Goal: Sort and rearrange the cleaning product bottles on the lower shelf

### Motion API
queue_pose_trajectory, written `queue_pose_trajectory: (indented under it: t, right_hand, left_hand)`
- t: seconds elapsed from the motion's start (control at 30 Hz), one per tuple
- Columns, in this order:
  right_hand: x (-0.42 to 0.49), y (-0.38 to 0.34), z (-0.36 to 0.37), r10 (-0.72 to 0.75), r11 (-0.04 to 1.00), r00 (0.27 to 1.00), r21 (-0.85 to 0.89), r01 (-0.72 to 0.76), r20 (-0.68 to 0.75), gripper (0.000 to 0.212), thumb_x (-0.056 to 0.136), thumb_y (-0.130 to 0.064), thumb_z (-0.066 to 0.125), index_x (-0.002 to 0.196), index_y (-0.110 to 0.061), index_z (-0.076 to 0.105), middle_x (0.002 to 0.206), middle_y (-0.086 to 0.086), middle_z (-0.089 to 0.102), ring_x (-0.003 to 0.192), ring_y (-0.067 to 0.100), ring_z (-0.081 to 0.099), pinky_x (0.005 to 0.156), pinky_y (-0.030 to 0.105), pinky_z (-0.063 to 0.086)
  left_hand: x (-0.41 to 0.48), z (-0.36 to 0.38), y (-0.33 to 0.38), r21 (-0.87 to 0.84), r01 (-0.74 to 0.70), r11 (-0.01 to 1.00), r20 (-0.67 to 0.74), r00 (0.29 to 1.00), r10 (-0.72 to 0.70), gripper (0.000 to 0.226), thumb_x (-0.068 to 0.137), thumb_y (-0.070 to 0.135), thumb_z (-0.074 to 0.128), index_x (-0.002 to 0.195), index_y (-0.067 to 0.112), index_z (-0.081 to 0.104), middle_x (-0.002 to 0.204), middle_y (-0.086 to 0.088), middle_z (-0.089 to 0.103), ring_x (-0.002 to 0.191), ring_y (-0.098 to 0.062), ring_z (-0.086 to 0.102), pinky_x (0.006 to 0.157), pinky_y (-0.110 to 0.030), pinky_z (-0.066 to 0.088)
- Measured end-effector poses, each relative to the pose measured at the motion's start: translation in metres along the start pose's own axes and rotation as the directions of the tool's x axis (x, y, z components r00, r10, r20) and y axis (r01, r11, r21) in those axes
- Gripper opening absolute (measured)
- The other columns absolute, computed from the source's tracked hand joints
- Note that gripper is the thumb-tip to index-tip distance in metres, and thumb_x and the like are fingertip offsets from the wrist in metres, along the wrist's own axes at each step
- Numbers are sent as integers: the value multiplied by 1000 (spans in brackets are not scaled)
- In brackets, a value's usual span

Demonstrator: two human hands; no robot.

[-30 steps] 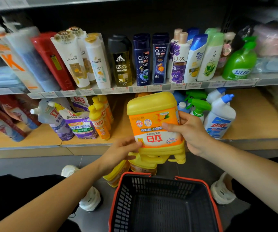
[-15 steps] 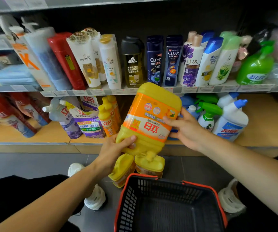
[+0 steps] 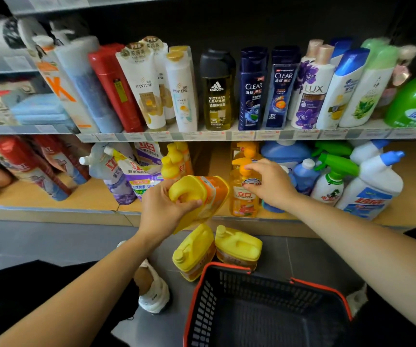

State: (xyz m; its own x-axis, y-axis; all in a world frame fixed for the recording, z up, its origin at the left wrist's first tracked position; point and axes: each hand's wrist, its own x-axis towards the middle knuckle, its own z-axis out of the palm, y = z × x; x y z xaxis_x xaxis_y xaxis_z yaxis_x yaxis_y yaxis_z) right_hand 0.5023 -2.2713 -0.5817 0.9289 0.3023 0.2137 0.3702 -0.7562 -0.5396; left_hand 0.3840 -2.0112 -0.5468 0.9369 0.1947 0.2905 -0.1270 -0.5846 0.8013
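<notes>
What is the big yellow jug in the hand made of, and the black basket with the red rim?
The big yellow jug looks like opaque plastic: smooth, softly shiny, with a moulded handle. The black basket with the red rim seems plastic too: a matte moulded lattice wall.

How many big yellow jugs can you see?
3. The left hand grips a tilted jug in front of the lower shelf. The left floor jug and right floor jug stand beside the basket. Others may be hidden.
</notes>
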Motion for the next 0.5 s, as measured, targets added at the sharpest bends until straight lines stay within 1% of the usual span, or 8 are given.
queue_pose_trajectory:
  t: [0.07, 0.13, 0.17, 0.23, 0.3, 0.33, 0.43, 0.5]
  right_hand:
    - [3, 4, 6, -31, 991, 999, -130, 35, 31, 57, 81, -29, 81, 134, -25, 60, 133, 3, 52, 122, 26, 50, 95, 39, 46]
    - [5, 8, 12, -38, 986, 998, -159, 45, 49, 58, 82, -25, 81, 135, -27, 57, 138, 3, 47, 124, 28, 49, 95, 42, 48]
    - [6, 10, 14, -34, 988, 998, -145, 42, 56, 59, 83, -22, 80, 137, -28, 56, 140, 2, 45, 123, 28, 50, 94, 42, 49]
    - [6, 12, 17, -29, 994, 997, -104, 37, 73, 62, 85, -17, 77, 140, -30, 53, 145, 0, 41, 123, 29, 53, 93, 43, 51]
    - [4, 16, 18, -37, 997, 996, -71, 43, 81, 65, 85, -11, 75, 142, -31, 51, 149, -1, 37, 125, 29, 53, 97, 43, 50]
    - [3, 18, 19, -40, 997, 996, -58, 45, 84, 67, 85, -8, 75, 143, -30, 51, 151, -1, 35, 128, 30, 52, 99, 43, 49]
    - [-1, 22, 20, -60, 997, 993, -40, 64, 101, 70, 86, -5, 73, 146, -29, 47, 157, 0, 30, 132, 30, 48, 105, 43, 47]
    - [-3, 24, 19, -65, 997, 990, -24, 69, 122, 72, 87, -6, 72, 149, -30, 44, 160, -1, 26, 135, 30, 46, 107, 43, 48]
  left_hand:
    - [11, 0, -4, 98, 46, 994, 8, 999, -47, 33, 63, 38, 95, 76, 29, 67, 74, 10, 71, 73, -8, 67, 65, -33, 55]
    - [24, 2, -8, 158, 88, 983, 23, 995, -93, 37, 62, 38, 96, 78, 17, 69, 76, -1, 72, 75, -19, 68, 69, -45, 57]
    - [31, 4, -9, 173, 97, 980, 34, 994, -105, 38, 62, 38, 96, 79, 16, 69, 77, -2, 72, 76, -21, 68, 70, -48, 58]
    - [45, 9, -11, 208, 102, 973, 56, 992, -116, 38, 62, 39, 95, 81, 18, 70, 78, 1, 71, 77, -18, 68, 67, -43, 57]
    - [60, 17, -14, 244, 112, 963, 83, 987, -135, 38, 62, 41, 94, 83, 23, 68, 77, 9, 68, 76, -9, 65, 60, -31, 52]
    - [69, 22, -16, 262, 121, 957, 100, 983, -152, 39, 63, 42, 94, 84, 24, 67, 77, 10, 67, 76, -7, 63, 58, -27, 49]
    - [94, 40, -23, 338, 107, 935, 189, 965, -179, 43, 66, 43, 92, 89, 15, 69, 81, 3, 67, 78, -16, 63, 59, -31, 50]
    - [107, 53, -28, 390, 59, 919, 259, 951, -171, 46, 69, 42, 91, 95, 12, 68, 80, 3, 62, 79, -19, 61, 54, -27, 42]
